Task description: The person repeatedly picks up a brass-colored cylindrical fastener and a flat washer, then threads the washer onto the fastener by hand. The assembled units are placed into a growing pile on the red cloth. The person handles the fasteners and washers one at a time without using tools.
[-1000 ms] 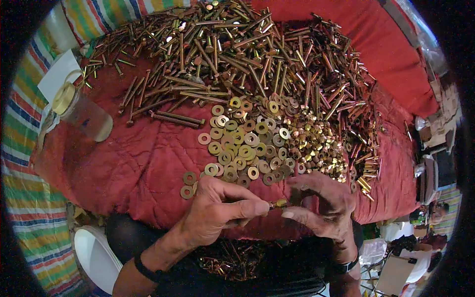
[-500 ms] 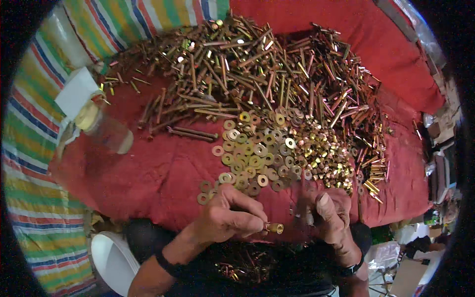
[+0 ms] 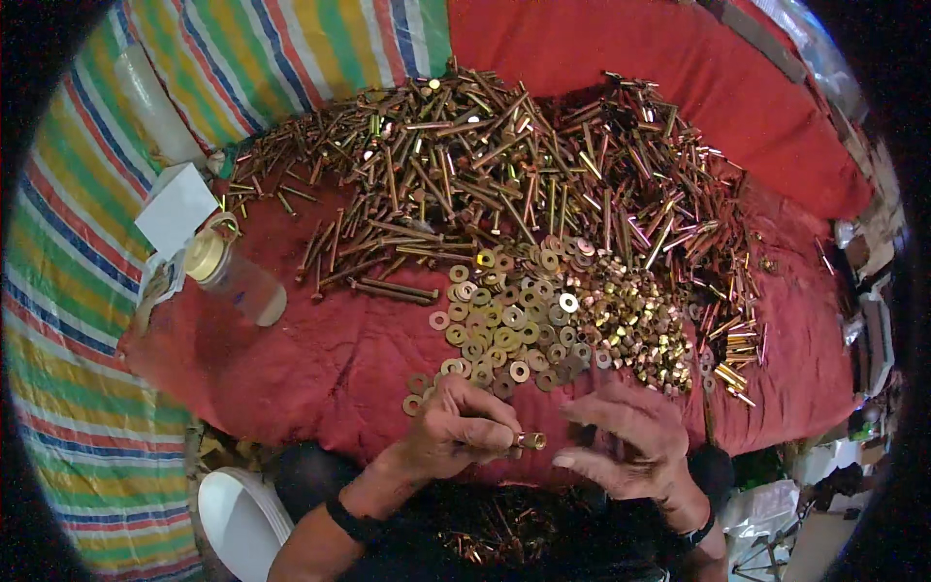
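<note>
Thumb and fingers of my left hand (image 3: 461, 429) pinch a small gold-coloured metal sleeve (image 3: 531, 440). Its round end sticks out to the right, while the rest is hidden in the grip. Just right of it, my right hand (image 3: 635, 441) is open, thumb and fingers apart, with nothing visible between them; its fingers are slightly blurred. Beyond my left hand lie many loose flat washers (image 3: 506, 338). Past my right hand is a heap of small gold-coloured nuts (image 3: 648, 325).
A large heap of long bolts (image 3: 465, 160) spreads over the far side of the red cloth (image 3: 330, 364). At left stand a clear jar with a cream lid (image 3: 238, 281) and a white box (image 3: 176, 209). More metal pieces (image 3: 499, 533) lie at my lap, near a white plastic chair (image 3: 238, 514).
My right hand has turned and moved its fingers left toward the sleeve, opening them. My left hand keeps its pinch on the sleeve. The whole view has shifted a little.
</note>
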The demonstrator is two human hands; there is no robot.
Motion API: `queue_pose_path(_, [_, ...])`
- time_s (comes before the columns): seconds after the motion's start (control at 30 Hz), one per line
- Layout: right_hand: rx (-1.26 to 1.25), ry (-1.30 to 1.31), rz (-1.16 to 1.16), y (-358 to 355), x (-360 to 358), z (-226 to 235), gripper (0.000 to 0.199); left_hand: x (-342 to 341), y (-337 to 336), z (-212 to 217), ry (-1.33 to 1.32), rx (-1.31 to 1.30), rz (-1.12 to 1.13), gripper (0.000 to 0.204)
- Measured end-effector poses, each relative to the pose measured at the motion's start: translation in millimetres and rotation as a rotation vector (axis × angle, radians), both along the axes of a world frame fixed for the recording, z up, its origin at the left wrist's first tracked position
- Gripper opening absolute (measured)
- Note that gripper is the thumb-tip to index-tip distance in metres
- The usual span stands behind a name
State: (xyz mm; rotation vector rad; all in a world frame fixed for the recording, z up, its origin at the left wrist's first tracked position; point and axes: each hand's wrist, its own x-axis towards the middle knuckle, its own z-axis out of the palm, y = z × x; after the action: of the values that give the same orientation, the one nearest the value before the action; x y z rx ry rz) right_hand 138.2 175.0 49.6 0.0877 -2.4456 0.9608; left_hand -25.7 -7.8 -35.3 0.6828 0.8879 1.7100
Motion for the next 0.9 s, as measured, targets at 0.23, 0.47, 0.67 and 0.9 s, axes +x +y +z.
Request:
queue_pose_path(0.23, [-0.023, -0.009, 0.182, 3, -1, -14, 0.046, 1, -1, 5, 0.008, -0.138, -0.049, 0.021])
queue_pose_path(0.47, [0.102, -0.299, 0.031, 2, 23, -8, 0.034, 5, 2, 7, 0.179, -0.106, -0.022, 0.023])
queue_pose_path(0.67, [-0.034, -0.173, -0.033, -4, 8, -2, 0.027, 0, 2, 11, -0.057, -0.199, -0.076, 0.023])
queue_pose_path(0.9, [-0.022, -0.337, -0.007, 18, 15, 4, 0.016, -8, 3, 41, 0.526, -0.109, -0.46, 0.014])
